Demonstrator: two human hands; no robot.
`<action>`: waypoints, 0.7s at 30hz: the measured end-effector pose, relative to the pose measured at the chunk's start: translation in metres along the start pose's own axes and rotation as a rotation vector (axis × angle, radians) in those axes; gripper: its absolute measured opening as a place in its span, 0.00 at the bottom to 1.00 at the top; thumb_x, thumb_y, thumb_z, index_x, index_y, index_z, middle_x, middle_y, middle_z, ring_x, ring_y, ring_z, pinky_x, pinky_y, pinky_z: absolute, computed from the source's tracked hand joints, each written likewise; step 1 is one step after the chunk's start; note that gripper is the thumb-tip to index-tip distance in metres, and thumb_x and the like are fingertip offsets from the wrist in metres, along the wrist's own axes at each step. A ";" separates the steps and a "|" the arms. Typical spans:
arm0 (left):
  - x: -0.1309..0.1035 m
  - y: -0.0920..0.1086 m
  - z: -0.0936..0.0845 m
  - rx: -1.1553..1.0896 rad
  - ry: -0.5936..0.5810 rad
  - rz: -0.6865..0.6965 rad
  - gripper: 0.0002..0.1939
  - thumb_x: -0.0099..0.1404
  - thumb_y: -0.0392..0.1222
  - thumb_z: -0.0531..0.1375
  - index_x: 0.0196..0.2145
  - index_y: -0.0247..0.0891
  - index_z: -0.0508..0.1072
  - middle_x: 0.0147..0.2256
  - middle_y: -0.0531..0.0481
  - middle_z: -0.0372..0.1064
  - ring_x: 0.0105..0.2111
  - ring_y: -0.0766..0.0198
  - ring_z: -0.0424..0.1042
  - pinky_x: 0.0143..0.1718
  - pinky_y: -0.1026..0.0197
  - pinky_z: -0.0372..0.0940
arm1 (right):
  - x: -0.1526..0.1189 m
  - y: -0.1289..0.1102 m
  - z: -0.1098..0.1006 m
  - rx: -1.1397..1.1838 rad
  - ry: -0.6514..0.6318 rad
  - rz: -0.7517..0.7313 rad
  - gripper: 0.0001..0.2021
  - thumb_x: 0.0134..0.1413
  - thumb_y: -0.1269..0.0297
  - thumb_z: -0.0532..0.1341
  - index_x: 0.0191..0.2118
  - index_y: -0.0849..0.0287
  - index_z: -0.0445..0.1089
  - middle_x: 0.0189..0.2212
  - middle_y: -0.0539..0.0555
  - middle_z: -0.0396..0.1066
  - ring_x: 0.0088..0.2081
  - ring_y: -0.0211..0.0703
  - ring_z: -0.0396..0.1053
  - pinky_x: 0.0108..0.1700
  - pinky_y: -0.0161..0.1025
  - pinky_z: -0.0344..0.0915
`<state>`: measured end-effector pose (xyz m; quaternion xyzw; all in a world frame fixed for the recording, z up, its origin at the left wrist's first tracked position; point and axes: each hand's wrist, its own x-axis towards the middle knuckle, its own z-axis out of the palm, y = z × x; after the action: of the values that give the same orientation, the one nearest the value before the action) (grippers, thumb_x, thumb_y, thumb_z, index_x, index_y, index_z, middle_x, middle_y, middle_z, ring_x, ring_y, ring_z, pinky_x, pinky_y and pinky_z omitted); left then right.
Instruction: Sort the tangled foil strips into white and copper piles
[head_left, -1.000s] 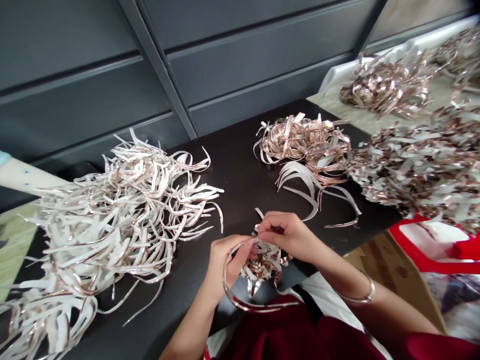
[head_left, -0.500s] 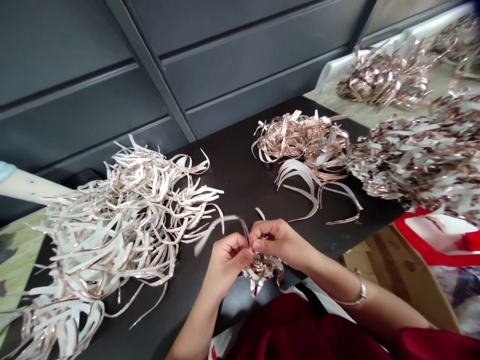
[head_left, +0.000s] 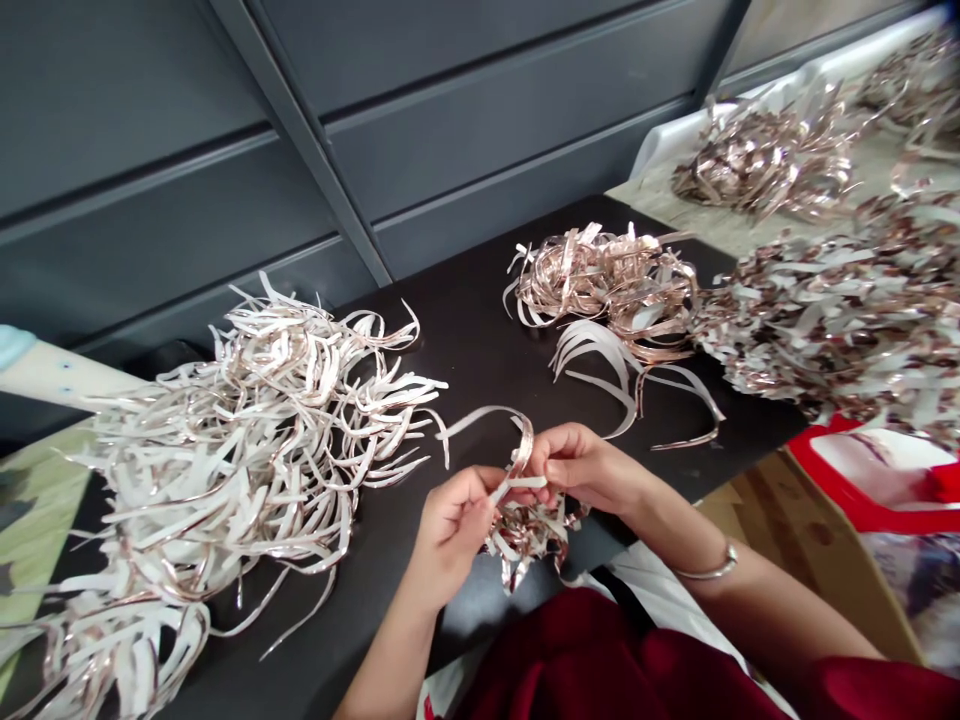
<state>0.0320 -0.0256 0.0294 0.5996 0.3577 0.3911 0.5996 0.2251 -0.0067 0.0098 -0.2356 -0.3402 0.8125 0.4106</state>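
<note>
Near the table's front edge, my left hand [head_left: 459, 525] is closed, pinching a thin ribbon strip [head_left: 517, 458] that is white on one side and rose-gold on the other. The strip loops up between my hands, with one white tail curving off to the left. My right hand [head_left: 589, 468] is closed too, fingers pinched on the same strip just to the right. Below both hands hangs a small bunch of shiny rose-gold and white ribbon [head_left: 519, 548]; part of it is hidden behind my fingers.
A big heap of white-backed strips [head_left: 262, 440] covers the black table's [head_left: 465, 340] left side. Rose-gold strips [head_left: 600, 275] lie at the back right. Beyond are a fluffy ribbon pile [head_left: 847, 310] and another bundle [head_left: 772, 160]. A cardboard box [head_left: 840, 560] and red-edged bag [head_left: 847, 500] stand right.
My right hand has moved a little to the right, away from my left. The strip now shows as a loop with a short end between them.
</note>
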 end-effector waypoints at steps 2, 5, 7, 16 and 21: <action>0.001 0.001 0.000 0.219 0.044 0.074 0.13 0.65 0.39 0.53 0.23 0.37 0.61 0.37 0.44 0.72 0.32 0.63 0.71 0.33 0.63 0.64 | -0.003 -0.005 -0.001 -0.141 0.034 -0.064 0.13 0.48 0.58 0.67 0.32 0.65 0.75 0.27 0.55 0.74 0.28 0.36 0.72 0.29 0.30 0.67; 0.003 0.002 0.001 0.519 0.101 0.234 0.12 0.63 0.33 0.53 0.22 0.37 0.61 0.39 0.45 0.72 0.36 0.63 0.72 0.36 0.64 0.65 | -0.006 -0.009 0.001 -0.256 0.037 -0.133 0.22 0.53 0.48 0.59 0.38 0.66 0.75 0.33 0.60 0.75 0.35 0.43 0.73 0.30 0.33 0.69; 0.003 0.002 0.003 0.637 0.119 0.326 0.10 0.61 0.29 0.53 0.23 0.37 0.62 0.42 0.44 0.72 0.39 0.63 0.72 0.38 0.65 0.65 | -0.006 -0.009 0.005 -0.370 0.047 -0.170 0.29 0.52 0.40 0.55 0.37 0.66 0.74 0.34 0.60 0.74 0.35 0.45 0.72 0.29 0.34 0.68; -0.001 -0.002 0.003 0.565 0.088 0.261 0.10 0.62 0.31 0.54 0.23 0.37 0.64 0.45 0.43 0.73 0.41 0.61 0.73 0.40 0.64 0.65 | 0.004 -0.018 0.025 -1.048 0.261 -0.280 0.08 0.51 0.68 0.62 0.23 0.62 0.68 0.20 0.47 0.67 0.24 0.32 0.62 0.27 0.29 0.57; 0.000 -0.001 -0.002 0.170 0.005 0.067 0.13 0.64 0.40 0.56 0.22 0.35 0.66 0.47 0.40 0.71 0.41 0.58 0.73 0.40 0.61 0.65 | -0.002 -0.030 0.008 -0.796 0.047 -0.142 0.12 0.56 0.60 0.58 0.28 0.64 0.68 0.21 0.49 0.66 0.24 0.33 0.63 0.27 0.30 0.60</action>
<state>0.0298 -0.0245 0.0286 0.6591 0.3708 0.3805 0.5323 0.2359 0.0014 0.0378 -0.3707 -0.6343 0.5813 0.3499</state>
